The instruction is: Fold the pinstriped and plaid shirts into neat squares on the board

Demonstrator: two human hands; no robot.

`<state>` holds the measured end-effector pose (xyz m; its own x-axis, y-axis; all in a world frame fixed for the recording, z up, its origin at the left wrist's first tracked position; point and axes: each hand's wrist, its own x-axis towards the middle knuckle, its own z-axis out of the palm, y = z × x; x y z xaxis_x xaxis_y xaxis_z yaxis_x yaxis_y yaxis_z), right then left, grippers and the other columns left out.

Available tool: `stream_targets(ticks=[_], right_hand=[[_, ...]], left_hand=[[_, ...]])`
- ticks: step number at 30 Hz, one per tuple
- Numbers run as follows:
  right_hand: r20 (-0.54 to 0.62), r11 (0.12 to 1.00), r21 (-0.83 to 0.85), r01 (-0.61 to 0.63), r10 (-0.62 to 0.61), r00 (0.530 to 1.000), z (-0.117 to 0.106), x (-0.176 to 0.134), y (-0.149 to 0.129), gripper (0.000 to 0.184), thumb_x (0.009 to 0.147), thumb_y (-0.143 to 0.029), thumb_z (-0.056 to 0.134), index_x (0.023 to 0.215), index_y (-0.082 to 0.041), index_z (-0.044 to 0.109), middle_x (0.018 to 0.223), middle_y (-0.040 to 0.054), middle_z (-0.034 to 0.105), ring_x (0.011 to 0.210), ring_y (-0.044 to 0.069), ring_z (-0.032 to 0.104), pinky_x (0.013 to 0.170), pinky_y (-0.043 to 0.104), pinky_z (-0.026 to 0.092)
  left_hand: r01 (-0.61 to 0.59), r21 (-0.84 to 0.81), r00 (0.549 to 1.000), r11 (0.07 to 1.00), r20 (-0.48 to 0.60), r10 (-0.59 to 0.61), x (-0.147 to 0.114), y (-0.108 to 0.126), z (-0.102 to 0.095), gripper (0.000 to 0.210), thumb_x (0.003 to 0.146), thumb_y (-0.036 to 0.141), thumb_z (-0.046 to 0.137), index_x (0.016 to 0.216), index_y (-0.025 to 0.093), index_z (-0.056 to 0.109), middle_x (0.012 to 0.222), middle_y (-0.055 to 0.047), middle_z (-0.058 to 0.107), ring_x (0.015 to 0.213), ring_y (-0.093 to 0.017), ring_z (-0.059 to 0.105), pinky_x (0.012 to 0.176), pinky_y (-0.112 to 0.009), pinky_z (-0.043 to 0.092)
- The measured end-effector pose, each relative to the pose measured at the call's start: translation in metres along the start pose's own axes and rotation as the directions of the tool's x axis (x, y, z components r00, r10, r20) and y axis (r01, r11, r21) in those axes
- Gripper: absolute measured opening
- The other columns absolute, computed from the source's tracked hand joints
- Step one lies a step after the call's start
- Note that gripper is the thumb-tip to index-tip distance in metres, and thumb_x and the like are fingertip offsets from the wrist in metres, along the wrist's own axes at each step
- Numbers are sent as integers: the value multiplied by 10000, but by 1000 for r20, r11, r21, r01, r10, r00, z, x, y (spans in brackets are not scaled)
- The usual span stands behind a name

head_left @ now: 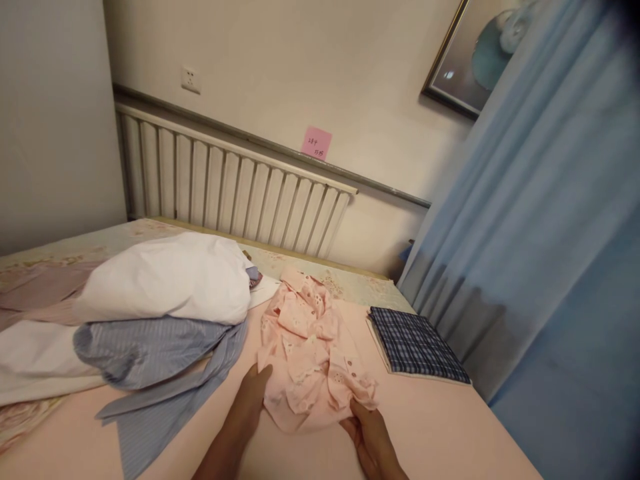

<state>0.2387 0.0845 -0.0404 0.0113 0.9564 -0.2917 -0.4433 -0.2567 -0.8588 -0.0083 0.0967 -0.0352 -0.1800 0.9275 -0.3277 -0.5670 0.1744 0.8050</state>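
Note:
A crumpled pink blouse [305, 347] with eyelet trim and dark buttons lies on the pale pink sheet [420, 427]. My left hand [255, 390] grips its lower left edge, thumb on top and the other fingers hidden beneath the cloth. At the lower right edge, by a buttoned part, my right hand [367, 430] is closed on the same blouse. The fabric between the hands is loose and wrinkled, its collar end pointing away from me.
Left of the blouse are a heaped white garment [170, 280] and a blue striped garment [150, 350]. A folded dark plaid garment [417, 343] lies to the right, near a blue curtain [500, 253]. Behind the bed stands a radiator [235, 180].

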Motion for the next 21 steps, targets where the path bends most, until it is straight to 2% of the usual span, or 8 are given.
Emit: stream_targets(ticks=[11,18,21], right_hand=[[-26,1000,-5,-9,8,1000,1,-1,-1,457,598,-308,820,998,-134,680,911,52,724,809,192,673,676,256,558],[-75,999,-36,13,-16,997,3,-2,-2,437,541,-318,835,917,-142,698,718,31,692,710,196,664,560,234,542],[-61,1000,-26,10,-11,998,2,-1,-1,427,542,-313,835,914,-150,705,722,37,695,698,201,663,564,250,547]], left_hand=[[-11,-1,1000,1000,-1,11,5,-4,-3,434,840,196,605,1259,111,526,866,-108,733,711,-189,697,661,-296,544],[-15,17,1000,1000,-15,15,3,-3,-3,456,840,194,607,1280,112,520,852,-95,736,678,-182,691,605,-269,527],[-11,23,1000,1000,-7,11,2,-2,-2,458,852,185,578,1297,107,504,825,-95,735,662,-192,688,580,-274,521]])
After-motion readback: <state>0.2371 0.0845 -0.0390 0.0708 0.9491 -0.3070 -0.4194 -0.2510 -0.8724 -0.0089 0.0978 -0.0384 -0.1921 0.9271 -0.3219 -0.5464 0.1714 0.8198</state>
